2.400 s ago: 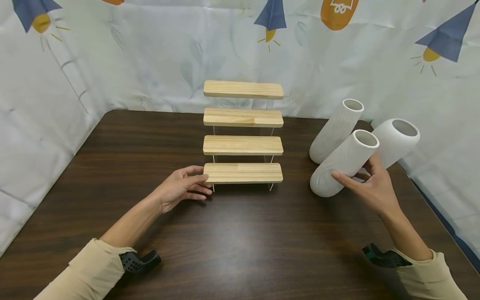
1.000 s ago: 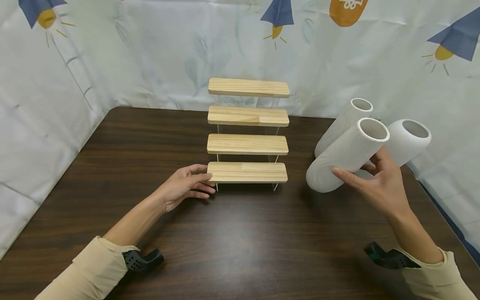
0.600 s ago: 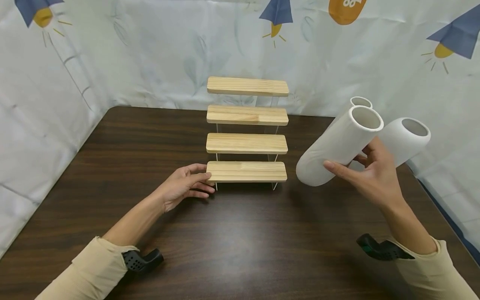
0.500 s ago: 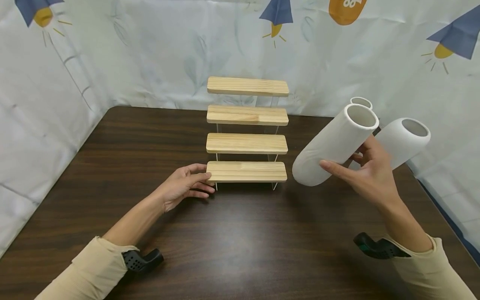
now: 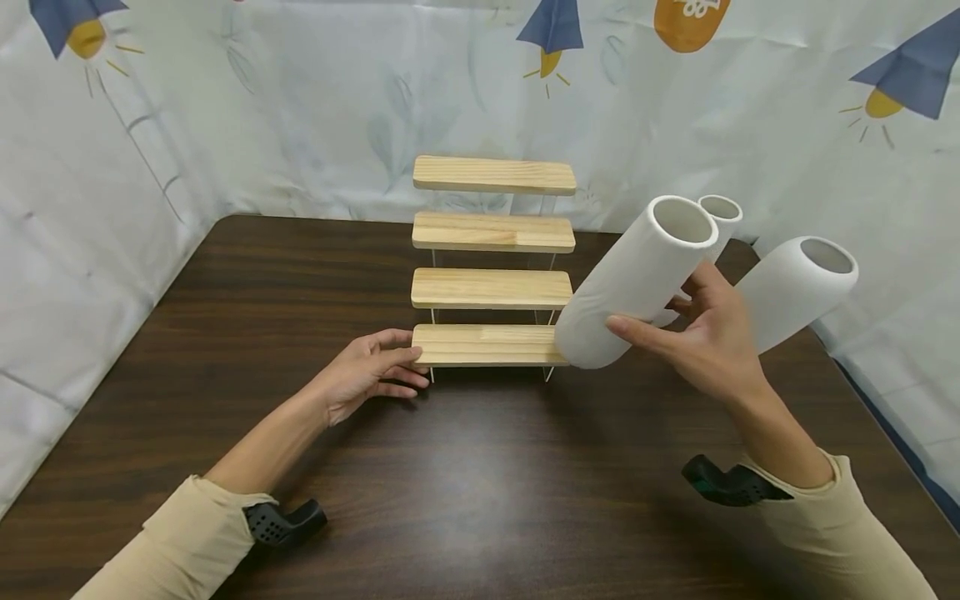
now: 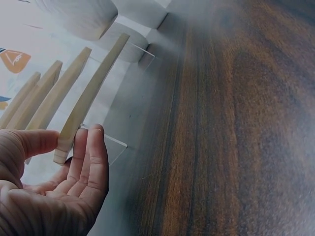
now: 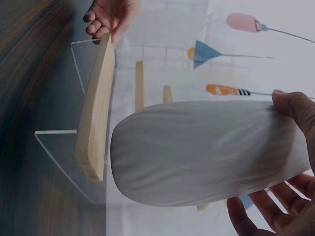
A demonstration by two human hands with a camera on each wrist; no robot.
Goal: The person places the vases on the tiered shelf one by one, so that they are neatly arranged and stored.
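Observation:
A tiered display riser with several pale wooden shelves on clear supports stands toward the back of the table. My left hand pinches the left end of its lowest shelf, thumb above and fingers below, as the left wrist view shows. My right hand grips a white cylindrical vase around its side. This vase is raised and tilted, its mouth to the upper right. In the head view its base overlaps the right end of the lowest shelf; in the right wrist view the vase appears apart from that shelf.
Behind my right hand stand a slim white vase, mostly hidden, and a rounder white vase. The dark wooden table ends at a printed white cloth behind and at both sides.
My right hand has lifted the vase from beside the other two and carried it left to the riser's right side. My left hand keeps its hold on the lowest shelf.

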